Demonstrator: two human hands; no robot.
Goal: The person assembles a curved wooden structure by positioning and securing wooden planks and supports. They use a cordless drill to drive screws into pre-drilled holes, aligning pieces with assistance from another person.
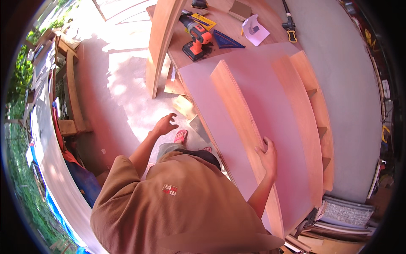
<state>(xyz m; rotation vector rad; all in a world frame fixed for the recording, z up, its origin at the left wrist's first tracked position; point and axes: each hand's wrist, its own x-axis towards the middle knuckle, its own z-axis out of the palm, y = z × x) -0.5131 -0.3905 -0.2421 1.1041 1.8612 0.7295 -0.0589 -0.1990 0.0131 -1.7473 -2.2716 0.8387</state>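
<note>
Right hand (pixel 267 155) is laid on the long wooden board (pixel 243 127), fingers curled over its upper edge near the lower end, so the board is gripped. The board is stood on its edge, curved, on a large pale sheet (pixel 270 110) lying flat on the counter (pixel 220 31). Left hand (pixel 165 125) is held out empty over the concrete floor (pixel 122 84), fingers loosely spread and half curled, nothing touched. A red sandal (pixel 180 136) is seen just below and beside that hand.

Two more curved boards (pixel 311 114) are set along the right side of the sheet, with small wooden blocks between them. At the far end of the counter an orange and black drill (pixel 196 36) is lying, a blue triangular square (pixel 227 40) just beside it, and a yellow flat package (pixel 203 20) behind it. A white paper sheet (pixel 256 29) with a small grey item on it is placed to the right. A black and yellow tool (pixel 289 25) is lying by the grey wall. A tall plank (pixel 160 42) is leaned against the counter's left end.
</note>
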